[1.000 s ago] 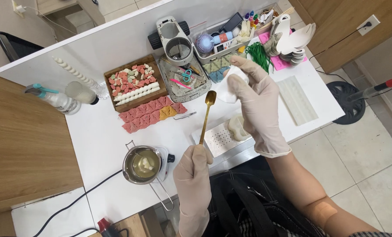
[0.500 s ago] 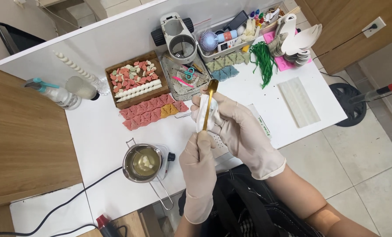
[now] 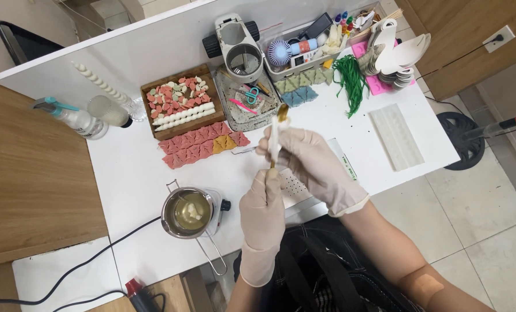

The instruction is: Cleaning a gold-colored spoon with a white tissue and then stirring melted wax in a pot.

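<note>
We see a small metal melting pot (image 3: 190, 212) near-left, a wooden tray (image 3: 181, 108) of pink and white pieces far-left, and a white mould (image 3: 395, 136) right.

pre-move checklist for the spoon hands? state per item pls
1. Left hand grips the gold spoon by its handle: ok.
2. Right hand holds a small white piece against the spoon: ok.
3. Spoon bowl empty: cannot tell.
4. Melting pot upright on its heater, contents inside: ok.
5. White mould tray lies flat, apart from both hands: ok.
6. Pot's cable away from the hands: ok.
</note>
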